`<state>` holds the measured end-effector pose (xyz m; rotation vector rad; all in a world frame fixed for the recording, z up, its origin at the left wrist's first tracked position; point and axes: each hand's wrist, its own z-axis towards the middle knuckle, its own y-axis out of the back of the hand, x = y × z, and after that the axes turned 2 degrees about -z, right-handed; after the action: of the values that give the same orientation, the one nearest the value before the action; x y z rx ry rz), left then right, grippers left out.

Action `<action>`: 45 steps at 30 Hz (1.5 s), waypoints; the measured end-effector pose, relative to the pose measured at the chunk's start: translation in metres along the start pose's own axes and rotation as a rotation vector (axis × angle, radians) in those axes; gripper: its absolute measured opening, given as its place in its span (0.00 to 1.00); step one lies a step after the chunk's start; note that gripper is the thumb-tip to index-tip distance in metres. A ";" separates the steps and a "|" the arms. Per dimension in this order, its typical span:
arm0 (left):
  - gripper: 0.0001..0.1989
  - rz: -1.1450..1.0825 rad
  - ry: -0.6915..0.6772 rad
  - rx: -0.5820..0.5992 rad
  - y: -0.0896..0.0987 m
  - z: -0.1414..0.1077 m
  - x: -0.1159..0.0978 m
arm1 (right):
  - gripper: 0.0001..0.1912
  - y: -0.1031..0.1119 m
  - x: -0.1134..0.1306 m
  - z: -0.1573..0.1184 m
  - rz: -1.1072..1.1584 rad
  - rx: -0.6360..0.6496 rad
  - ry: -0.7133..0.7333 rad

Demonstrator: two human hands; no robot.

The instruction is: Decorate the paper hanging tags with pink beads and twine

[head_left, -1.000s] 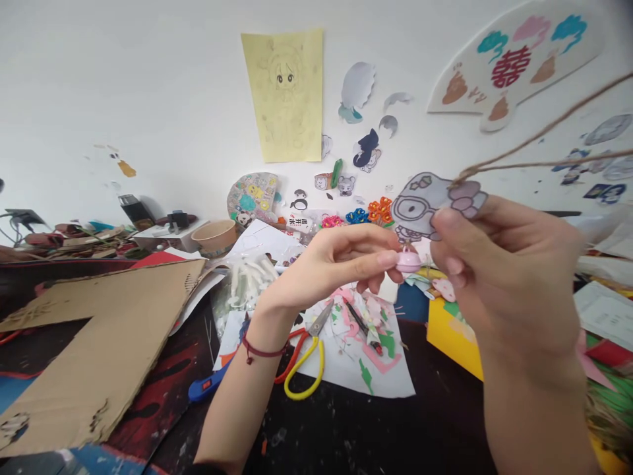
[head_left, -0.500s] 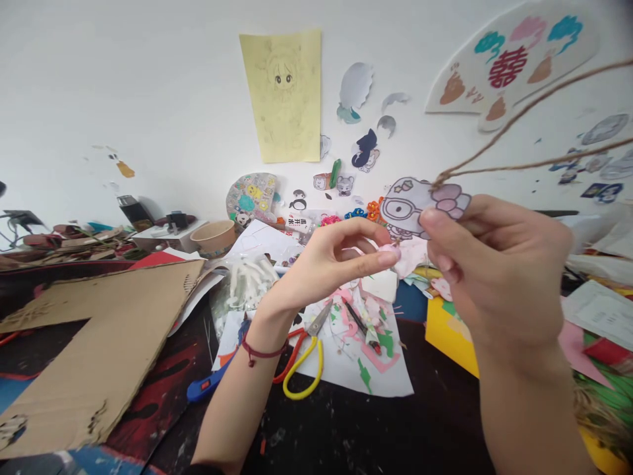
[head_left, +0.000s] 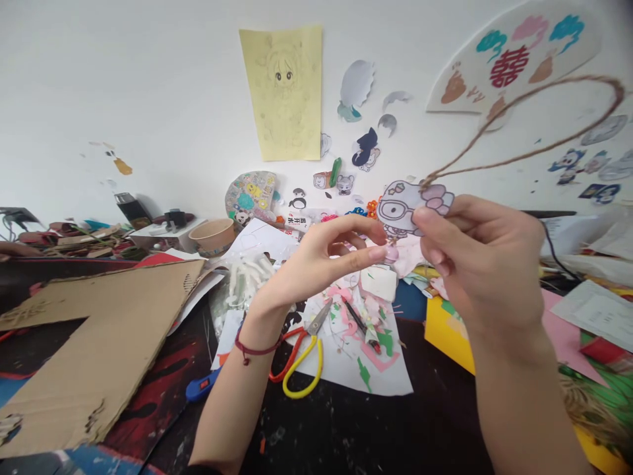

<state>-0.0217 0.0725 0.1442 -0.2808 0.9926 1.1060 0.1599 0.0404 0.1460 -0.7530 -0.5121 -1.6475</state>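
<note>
A flat paper cutout of a cartoon head with glasses and a pink bow is pinched at its right side by my right hand. From its top a loop of brown twine stretches up and to the right. Just under the cutout hangs a small pink bead. My left hand is beside the bead, its thumb and fingers curved apart with nothing between them; the fingertips are very near the bead, and whether they touch it is unclear.
Scissors with red and yellow handles and a marker lie on white paper strewn with scraps. Cut cardboard is at the left, near a blue tool. A paper bowl stands behind. Yellow paper lies right.
My right hand and the cutout have shifted slightly left. My left fingers have come off the pink bead, which now hangs in view. The twine loop has swung fully into view.
</note>
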 end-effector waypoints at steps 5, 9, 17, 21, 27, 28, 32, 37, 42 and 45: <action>0.11 -0.032 0.000 0.042 0.000 0.002 0.001 | 0.10 -0.001 -0.002 0.001 0.035 0.027 -0.034; 0.09 -0.086 0.004 0.053 -0.002 0.002 0.005 | 0.08 -0.002 -0.003 0.002 0.069 0.048 -0.050; 0.08 -0.243 0.011 0.022 -0.003 0.003 0.010 | 0.10 -0.002 -0.004 0.001 0.061 0.041 -0.027; 0.08 -0.272 0.024 -0.010 -0.003 0.003 0.008 | 0.11 -0.003 -0.004 0.001 0.060 0.029 -0.007; 0.08 -0.270 0.013 -0.004 -0.003 0.002 0.008 | 0.06 -0.003 -0.002 0.002 0.083 0.008 0.025; 0.08 -0.260 0.002 -0.005 -0.004 0.002 0.008 | 0.05 -0.003 -0.003 0.002 0.091 0.014 0.040; 0.07 -0.120 -0.069 -0.075 -0.005 0.002 0.006 | 0.01 0.003 -0.006 0.006 0.116 0.086 0.121; 0.04 0.315 -0.334 -0.236 0.000 0.000 0.001 | 0.08 0.022 -0.019 0.013 0.068 0.395 0.100; 0.06 0.702 -0.573 -0.281 0.008 -0.004 -0.004 | 0.15 0.031 -0.028 0.021 0.105 0.524 -0.001; 0.06 0.808 -0.679 -0.292 0.009 -0.005 -0.008 | 0.14 0.022 -0.027 0.020 0.116 0.412 -0.018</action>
<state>-0.0326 0.0681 0.1498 0.2956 0.3044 1.9159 0.1879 0.0683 0.1385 -0.4820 -0.7773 -1.3682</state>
